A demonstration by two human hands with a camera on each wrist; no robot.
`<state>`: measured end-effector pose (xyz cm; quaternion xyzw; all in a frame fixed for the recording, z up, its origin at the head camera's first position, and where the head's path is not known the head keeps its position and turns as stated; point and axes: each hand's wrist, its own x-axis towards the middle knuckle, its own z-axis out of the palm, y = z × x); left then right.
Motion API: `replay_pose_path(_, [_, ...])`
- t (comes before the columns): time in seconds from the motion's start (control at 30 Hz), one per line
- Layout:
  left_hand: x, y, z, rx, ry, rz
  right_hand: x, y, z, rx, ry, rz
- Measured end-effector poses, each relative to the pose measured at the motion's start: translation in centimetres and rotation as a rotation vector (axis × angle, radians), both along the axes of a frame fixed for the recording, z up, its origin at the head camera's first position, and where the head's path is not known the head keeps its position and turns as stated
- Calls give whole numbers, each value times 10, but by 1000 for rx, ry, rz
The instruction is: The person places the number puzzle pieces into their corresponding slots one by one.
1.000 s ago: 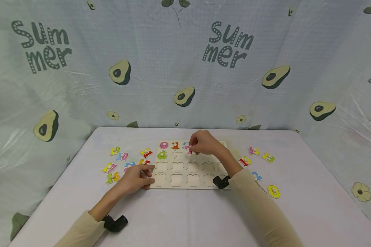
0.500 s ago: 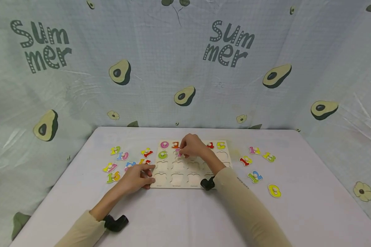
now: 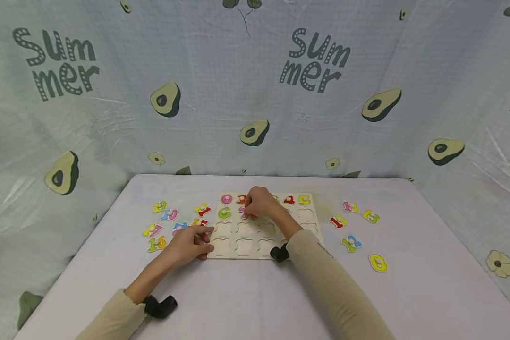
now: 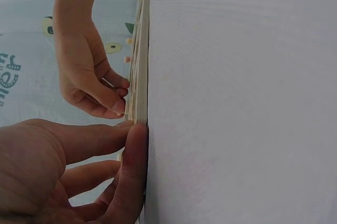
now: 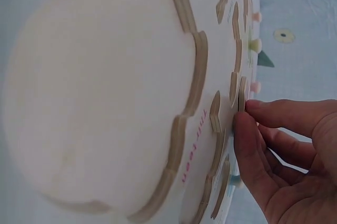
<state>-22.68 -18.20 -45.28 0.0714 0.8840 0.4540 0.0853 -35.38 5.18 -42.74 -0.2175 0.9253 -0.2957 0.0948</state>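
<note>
Pinching the pink seven-shaped piece [image 3: 243,213] in its fingers, the right hand [image 3: 260,202] is now farther left, apparently seating it beside the green six-shaped piece [image 3: 224,213] on the pale wooden board [image 3: 255,245], whose left edge the left hand's [image 3: 187,245] extended fingers touch.

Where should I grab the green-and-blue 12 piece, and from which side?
Probably best by its small knob, coming down from above: the 12 piece lies flat, face up on the table, right of the board, with the knob near its middle. Its low edge would likely be harder to pinch.
</note>
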Motion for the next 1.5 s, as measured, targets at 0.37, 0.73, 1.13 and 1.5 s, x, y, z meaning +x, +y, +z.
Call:
replay_pose_path(0.37, [1, 0, 0, -1, 4, -16, 0, 1, -1, 15, -5, -2])
replay_pose_path(0.73, [1, 0, 0, -8, 6, -9, 2, -4, 3, 65, -11, -4])
replay_pose_path(1.13, [1, 1, -1, -22, 21, -22, 4, -4, 4, 85, -18, -29])
replay_pose_path(1.5, [-1, 4, 0, -49, 6, -9, 6, 8, 17, 119, -6, 43])
